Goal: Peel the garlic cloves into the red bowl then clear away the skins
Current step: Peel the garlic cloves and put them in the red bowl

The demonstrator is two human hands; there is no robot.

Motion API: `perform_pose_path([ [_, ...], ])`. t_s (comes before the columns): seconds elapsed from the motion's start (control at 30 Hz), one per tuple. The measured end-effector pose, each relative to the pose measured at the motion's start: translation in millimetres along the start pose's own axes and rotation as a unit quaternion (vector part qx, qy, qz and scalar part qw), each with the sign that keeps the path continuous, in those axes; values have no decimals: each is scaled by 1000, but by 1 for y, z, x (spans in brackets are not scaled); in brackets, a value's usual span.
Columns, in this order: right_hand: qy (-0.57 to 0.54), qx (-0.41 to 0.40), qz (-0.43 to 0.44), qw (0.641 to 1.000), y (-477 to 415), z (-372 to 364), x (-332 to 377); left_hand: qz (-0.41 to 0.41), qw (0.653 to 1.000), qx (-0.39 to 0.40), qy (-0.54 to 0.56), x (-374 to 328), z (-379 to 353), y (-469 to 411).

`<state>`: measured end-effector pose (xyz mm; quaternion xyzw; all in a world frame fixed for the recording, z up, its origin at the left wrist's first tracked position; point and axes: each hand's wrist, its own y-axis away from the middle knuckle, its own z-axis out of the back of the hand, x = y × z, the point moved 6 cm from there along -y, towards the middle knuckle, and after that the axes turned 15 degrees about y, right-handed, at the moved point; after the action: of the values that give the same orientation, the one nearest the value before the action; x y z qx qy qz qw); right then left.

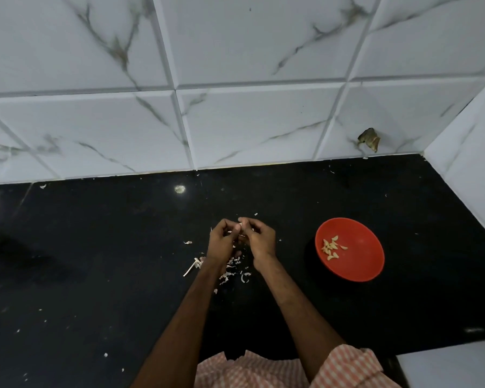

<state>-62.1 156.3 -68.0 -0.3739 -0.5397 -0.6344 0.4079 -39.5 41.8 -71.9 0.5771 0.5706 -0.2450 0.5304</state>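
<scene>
Both hands are raised together above the black countertop, near its centre. The left hand has its fingers curled inward, thumb and fingertips closed on a small pale garlic clove. The right hand meets it from the opposite side, its fingers likewise curled and pinching the same clove at the top. Most of the clove is hidden by the fingers, so how far it is peeled cannot be determined. Loose garlic skins lie scattered on the countertop directly below the hands and wrists, with a longer strip just to the left and smaller flakes spread farther out. The red bowl stands upright on the countertop to the right of the hands, apart from them. It contains a small cluster of peeled cloves on its left inner side. A marble-pattern tiled wall borders the countertop at the rear and right. A checked garment shows at the lower edge.
</scene>
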Motion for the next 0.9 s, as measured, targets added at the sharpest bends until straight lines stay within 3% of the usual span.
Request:
perform_pose_path([
  [0.2,54,-48,-7,997,-2,-7,-5,3,999,-4,51,1,0,1],
  [0.37,71,-133,-60,987,0,-4,-23,-3,999,-33,-16,17,-3,3],
  [0.57,102,-88,-57,989,-3,3,-41,56,995,-38,-74,35,2,0],
  [0.73,90,-127,-93,983,-6,21,-49,63,991,-80,-83,46,12,3],
  [0.8,137,-137,-61,979,-12,35,-46,28,986,-97,-134,43,24,0],
  [0.9,305,-101,63,945,-21,39,-35,-17,971,-95,-217,37,36,-4],
])
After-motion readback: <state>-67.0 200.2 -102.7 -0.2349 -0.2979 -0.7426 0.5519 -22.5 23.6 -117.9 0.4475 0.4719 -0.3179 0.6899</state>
